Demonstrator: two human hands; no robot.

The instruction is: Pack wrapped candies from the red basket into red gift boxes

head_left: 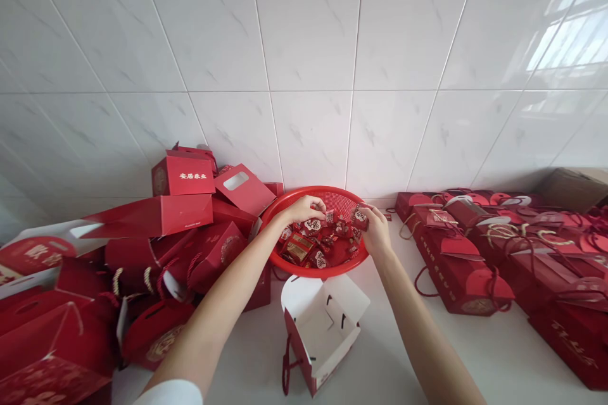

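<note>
Head view, white counter (pixel 380 342), marbled tile wall (pixel 313 31)

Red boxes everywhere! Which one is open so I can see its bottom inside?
The box just in front of the red basket: its flaps are spread, showing its white bottom. None in the left heap or right rows shows that.

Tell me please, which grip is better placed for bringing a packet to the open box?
Probably right: the right grip holds a wrapped packet by the red basket's rim; whether the left grip holds anything is unclear.
</note>
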